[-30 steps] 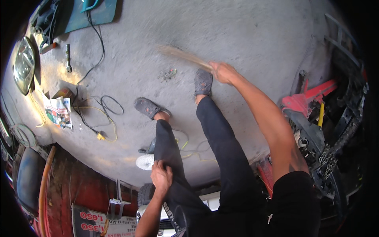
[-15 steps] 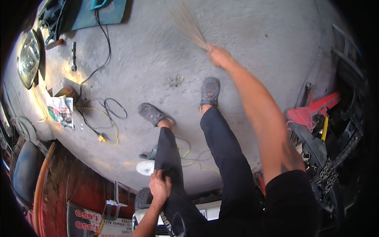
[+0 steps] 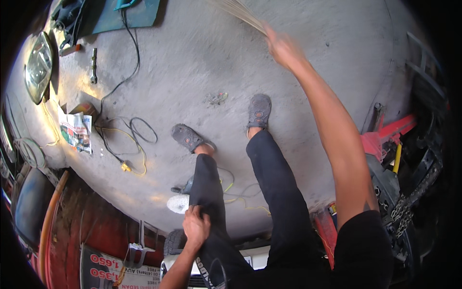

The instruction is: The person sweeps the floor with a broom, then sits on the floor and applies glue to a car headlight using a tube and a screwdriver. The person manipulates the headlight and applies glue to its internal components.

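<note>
My right hand [image 3: 285, 47], a little blurred, is closed round the bound end of a stick broom [image 3: 244, 13]. Its thin pale sticks fan out to the upper left and run past the top edge of the view. The arm is stretched far out over the grey concrete floor [image 3: 183, 62]. A small heap of litter [image 3: 217, 98] lies on the floor between the broom and my feet. My left hand [image 3: 196, 227] rests on my left knee over the dark trousers, its fingers loosely bent and holding nothing.
At left lie a headlight [image 3: 38, 68], a ratchet-like metal tool [image 3: 94, 66], a printed bag [image 3: 77, 132] and a looped black cable [image 3: 132, 126] with a yellow plug. A white fluffy pad [image 3: 178, 203] sits by my left leg. A red metal frame [image 3: 385, 137] and chains [image 3: 400, 216] stand right.
My right hand has swung up and to the right with the broom, taking more of its sticks out of view. My left hand stays on the knee.
</note>
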Demonstrator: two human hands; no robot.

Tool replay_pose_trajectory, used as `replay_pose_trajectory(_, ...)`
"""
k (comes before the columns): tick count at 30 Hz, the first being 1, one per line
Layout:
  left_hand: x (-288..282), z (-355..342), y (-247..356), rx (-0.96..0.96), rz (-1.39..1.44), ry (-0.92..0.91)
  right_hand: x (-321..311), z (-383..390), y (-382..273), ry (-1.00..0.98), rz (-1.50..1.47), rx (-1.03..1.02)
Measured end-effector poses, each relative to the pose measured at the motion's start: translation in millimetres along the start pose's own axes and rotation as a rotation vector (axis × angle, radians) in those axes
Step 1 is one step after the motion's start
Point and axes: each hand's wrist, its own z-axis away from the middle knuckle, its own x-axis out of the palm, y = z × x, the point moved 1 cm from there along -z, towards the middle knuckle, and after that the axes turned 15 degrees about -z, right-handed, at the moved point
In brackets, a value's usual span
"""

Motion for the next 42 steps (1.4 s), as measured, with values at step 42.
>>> replay_pose_trajectory(42, -7, -5, -53, 0.120, 0.014, 0.070, 312, 123, -142, 0.432, -1.450, 0.482)
